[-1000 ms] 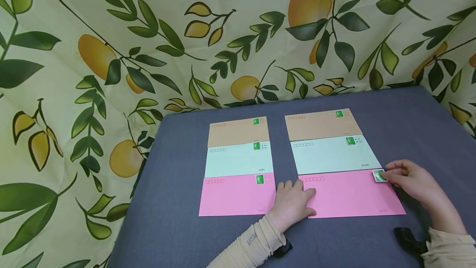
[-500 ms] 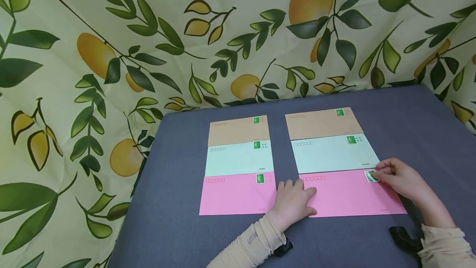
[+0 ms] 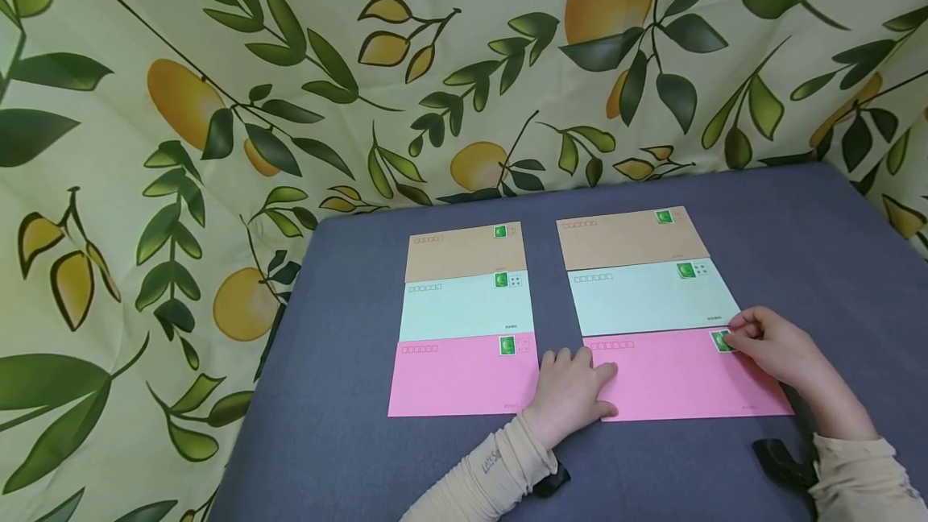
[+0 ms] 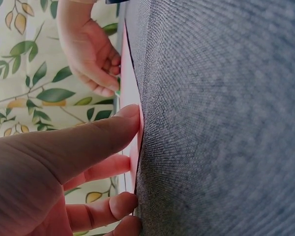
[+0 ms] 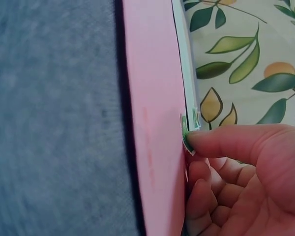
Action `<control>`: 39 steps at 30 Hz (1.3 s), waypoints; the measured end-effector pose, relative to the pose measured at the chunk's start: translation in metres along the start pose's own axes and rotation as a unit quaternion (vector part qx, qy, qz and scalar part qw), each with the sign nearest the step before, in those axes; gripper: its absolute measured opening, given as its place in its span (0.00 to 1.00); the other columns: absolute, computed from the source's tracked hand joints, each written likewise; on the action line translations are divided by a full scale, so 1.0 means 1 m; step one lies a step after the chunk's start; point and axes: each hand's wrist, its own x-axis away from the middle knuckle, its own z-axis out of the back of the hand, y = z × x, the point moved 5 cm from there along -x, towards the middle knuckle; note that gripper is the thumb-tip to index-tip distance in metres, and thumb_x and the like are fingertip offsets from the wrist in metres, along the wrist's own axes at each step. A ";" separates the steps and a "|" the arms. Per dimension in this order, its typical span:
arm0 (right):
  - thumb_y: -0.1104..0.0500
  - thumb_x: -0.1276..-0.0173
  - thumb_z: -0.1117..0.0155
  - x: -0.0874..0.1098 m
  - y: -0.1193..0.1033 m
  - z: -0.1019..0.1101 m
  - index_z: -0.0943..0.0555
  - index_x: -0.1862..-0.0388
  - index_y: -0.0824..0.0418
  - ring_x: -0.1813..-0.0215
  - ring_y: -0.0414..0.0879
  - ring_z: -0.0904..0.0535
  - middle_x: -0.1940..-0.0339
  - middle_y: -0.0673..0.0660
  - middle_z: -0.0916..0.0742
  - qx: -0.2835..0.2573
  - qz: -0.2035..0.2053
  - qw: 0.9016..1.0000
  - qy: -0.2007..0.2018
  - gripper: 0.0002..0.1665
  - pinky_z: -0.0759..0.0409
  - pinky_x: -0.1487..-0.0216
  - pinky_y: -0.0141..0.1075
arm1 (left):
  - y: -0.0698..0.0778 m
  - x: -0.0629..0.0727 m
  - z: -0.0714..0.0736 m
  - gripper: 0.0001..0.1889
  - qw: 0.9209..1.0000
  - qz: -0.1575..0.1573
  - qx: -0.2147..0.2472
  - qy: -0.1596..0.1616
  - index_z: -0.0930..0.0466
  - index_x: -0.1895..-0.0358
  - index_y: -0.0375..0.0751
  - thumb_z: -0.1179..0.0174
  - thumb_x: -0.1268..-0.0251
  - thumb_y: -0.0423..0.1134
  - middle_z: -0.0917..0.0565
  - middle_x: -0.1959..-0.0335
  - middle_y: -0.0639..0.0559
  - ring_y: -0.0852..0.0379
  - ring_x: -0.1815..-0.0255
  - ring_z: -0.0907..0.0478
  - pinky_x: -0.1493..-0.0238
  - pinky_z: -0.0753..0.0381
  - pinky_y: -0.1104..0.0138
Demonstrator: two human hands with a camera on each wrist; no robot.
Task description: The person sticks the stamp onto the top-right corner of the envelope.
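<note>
In the head view my right hand (image 3: 776, 351) pinches a green stamp (image 3: 720, 341) by its right side, over the upper right corner of the right pink envelope (image 3: 667, 381). The right wrist view has the thumb on the stamp (image 5: 186, 137), the other fingers curled beneath and partly hidden. My left hand (image 3: 567, 395) rests on that envelope's left edge with fingers spread. In the left wrist view its thumb and fingertips touch the pink edge (image 4: 130, 88). Close to the left hand lies another pink envelope (image 3: 464, 381), bearing a green stamp at its upper right.
Above the right pink envelope lie a mint envelope (image 3: 645, 304) and a brown envelope (image 3: 623, 244), both stamped. A matching stamped mint envelope (image 3: 460, 308) and brown envelope (image 3: 460, 260) lie on the left. All are on a blue-grey tablecloth (image 3: 326, 361), before a leaf-patterned curtain (image 3: 406, 119).
My right hand has moved left with the stamp, from the pink envelope's right edge to inside its upper right corner. My left hand has stayed in place.
</note>
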 end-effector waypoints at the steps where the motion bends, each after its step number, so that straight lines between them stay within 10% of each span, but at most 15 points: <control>1: 0.54 0.34 0.43 0.000 0.000 0.000 0.31 0.54 0.73 0.67 0.46 0.30 0.68 0.61 0.22 0.000 -0.001 1.000 0.000 0.22 0.35 0.74 0.30 | 0.000 0.000 0.000 0.25 1.000 0.000 0.001 -0.001 0.23 0.48 0.69 0.37 0.52 0.64 0.22 0.65 0.60 0.61 0.70 0.31 0.67 0.41 0.68; 39: 0.53 0.38 0.39 0.003 -0.010 -0.002 0.28 0.59 0.73 0.67 0.50 0.30 0.71 0.61 0.22 0.037 0.000 0.999 -0.011 0.23 0.34 0.72 0.34 | 0.000 0.000 0.000 0.24 1.000 -0.009 0.011 0.000 0.23 0.48 0.67 0.36 0.52 0.63 0.22 0.64 0.59 0.62 0.70 0.31 0.67 0.40 0.68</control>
